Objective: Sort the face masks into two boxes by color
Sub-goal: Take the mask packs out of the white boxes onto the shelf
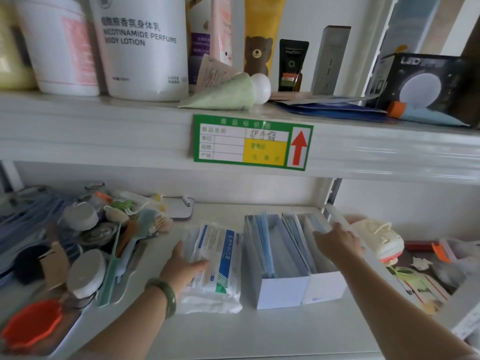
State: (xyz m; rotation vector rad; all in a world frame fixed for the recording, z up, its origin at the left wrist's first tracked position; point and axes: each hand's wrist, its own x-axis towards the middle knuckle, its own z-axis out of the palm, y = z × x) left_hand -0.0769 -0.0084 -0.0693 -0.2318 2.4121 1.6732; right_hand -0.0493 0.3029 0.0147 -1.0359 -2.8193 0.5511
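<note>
Two white open boxes stand side by side on the lower shelf: the left box (281, 289) and the right box (324, 287), both filled with upright blue face masks (275, 245). To their left lies a stack of white packaged masks (220, 268) with blue print. My left hand (185, 266), with a green bangle on the wrist, rests flat on the left side of that stack. My right hand (337, 242) reaches over the right box, fingers on the masks at its far right edge.
A white tray (78, 323) at the left holds combs, round tins and an orange lid. Loose blue masks (26, 224) pile at the far left. A cream respirator mask (381, 237) sits right of the boxes. The upper shelf (104, 131) carries lotion bottles, just overhead.
</note>
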